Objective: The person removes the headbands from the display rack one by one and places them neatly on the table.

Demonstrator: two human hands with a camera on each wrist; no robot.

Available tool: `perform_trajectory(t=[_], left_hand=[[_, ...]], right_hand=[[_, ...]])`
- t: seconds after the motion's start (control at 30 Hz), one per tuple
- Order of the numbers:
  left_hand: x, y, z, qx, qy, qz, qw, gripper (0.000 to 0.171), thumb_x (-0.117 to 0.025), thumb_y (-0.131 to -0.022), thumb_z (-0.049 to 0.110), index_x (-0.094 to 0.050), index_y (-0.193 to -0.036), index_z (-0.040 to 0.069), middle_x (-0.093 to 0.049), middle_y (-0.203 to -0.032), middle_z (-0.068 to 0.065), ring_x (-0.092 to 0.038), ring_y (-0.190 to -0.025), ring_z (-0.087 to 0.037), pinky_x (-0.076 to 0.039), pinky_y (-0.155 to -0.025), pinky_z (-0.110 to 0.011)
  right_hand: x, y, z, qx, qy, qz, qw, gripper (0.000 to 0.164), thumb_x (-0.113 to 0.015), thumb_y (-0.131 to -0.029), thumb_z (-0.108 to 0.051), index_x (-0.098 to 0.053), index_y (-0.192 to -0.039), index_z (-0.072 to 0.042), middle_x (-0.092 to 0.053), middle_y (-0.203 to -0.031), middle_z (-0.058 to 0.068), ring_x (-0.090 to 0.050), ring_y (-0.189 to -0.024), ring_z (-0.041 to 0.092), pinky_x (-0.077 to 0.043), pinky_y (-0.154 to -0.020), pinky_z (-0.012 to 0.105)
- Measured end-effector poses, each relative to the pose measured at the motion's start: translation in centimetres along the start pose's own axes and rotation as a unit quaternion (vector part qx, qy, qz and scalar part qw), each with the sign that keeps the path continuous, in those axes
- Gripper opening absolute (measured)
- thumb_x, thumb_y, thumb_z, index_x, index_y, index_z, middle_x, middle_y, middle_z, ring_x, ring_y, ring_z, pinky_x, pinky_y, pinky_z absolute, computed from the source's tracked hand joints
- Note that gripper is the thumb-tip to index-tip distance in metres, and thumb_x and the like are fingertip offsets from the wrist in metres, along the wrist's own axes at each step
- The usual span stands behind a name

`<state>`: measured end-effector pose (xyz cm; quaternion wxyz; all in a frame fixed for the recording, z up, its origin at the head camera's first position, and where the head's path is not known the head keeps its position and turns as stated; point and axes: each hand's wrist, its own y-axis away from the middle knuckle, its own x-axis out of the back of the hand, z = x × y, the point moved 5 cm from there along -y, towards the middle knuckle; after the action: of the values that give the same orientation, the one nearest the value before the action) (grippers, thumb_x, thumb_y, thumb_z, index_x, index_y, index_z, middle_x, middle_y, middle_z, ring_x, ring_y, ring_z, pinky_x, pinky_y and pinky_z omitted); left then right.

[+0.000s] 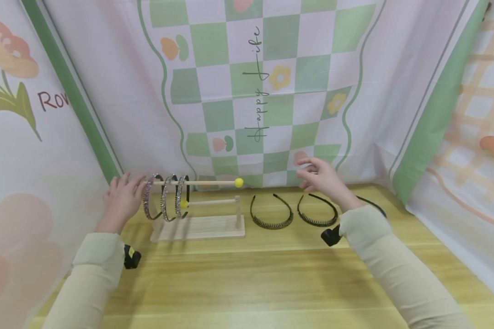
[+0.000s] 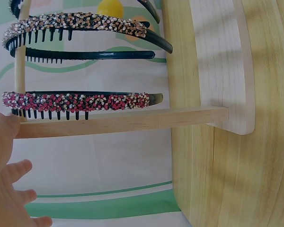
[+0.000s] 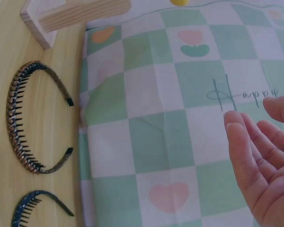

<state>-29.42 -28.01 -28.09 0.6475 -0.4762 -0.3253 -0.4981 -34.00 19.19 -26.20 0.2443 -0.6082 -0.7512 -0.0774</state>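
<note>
At the left end of a wooden stand (image 1: 197, 228), my left hand (image 1: 123, 196) has its fingers spread. Its thumb (image 2: 7, 120) appears to touch the top of the stand's post. Three sparkly toothed headbands hang on the upper rod (image 1: 212, 183). The pink-purple headband (image 2: 80, 101) is closest to that hand, and two silvery headbands (image 1: 166, 198) (image 1: 179, 196) hang to its right. My right hand (image 1: 319, 176) is raised above the table, its fingers loosely bent around nothing. Below and left of it lie a brownish headband (image 1: 272, 225) and a dark headband (image 1: 317, 222).
Another dark headband (image 1: 372, 203) lies partly hidden behind the right wrist. A yellow ball (image 1: 238, 183) caps the upper rod. The lower rod (image 1: 214, 202) also bears a yellow ball (image 1: 184, 204). Patterned cloth (image 1: 263, 114) hangs behind the wooden table (image 1: 230, 283).
</note>
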Motion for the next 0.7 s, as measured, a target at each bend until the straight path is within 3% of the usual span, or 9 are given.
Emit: perform_trajectory(t=[0.33, 0.7], left_hand=[[0.0, 0.0, 0.0, 0.000, 0.000, 0.002, 1.0000, 0.054, -0.021, -0.100, 0.043, -0.035, -0.139, 0.009, -0.011, -0.146, -0.029, -0.003, -0.128, -0.055, -0.007, -0.093, -0.074], [0.1, 0.0, 0.1, -0.001, 0.005, 0.000, 1.0000, 0.053, -0.021, -0.100, 0.042, -0.034, -0.140, 0.009, -0.010, -0.147, -0.028, -0.001, -0.129, -0.055, -0.005, -0.094, -0.074]], right_hand=[[-1.4, -1.5, -1.8, 0.017, 0.019, -0.012, 1.000, 0.045, -0.058, -0.092, -0.022, -0.044, -0.130, -0.003, -0.057, -0.107, 0.020, -0.061, -0.081, 0.032, -0.056, -0.065, 0.036], [-3.6, -2.5, -4.3, 0.051, 0.030, -0.023, 0.998, 0.041, -0.058, -0.091, -0.017, -0.046, -0.128, -0.001, -0.062, -0.101, 0.021, -0.065, -0.073, 0.027, -0.056, -0.061, 0.040]])
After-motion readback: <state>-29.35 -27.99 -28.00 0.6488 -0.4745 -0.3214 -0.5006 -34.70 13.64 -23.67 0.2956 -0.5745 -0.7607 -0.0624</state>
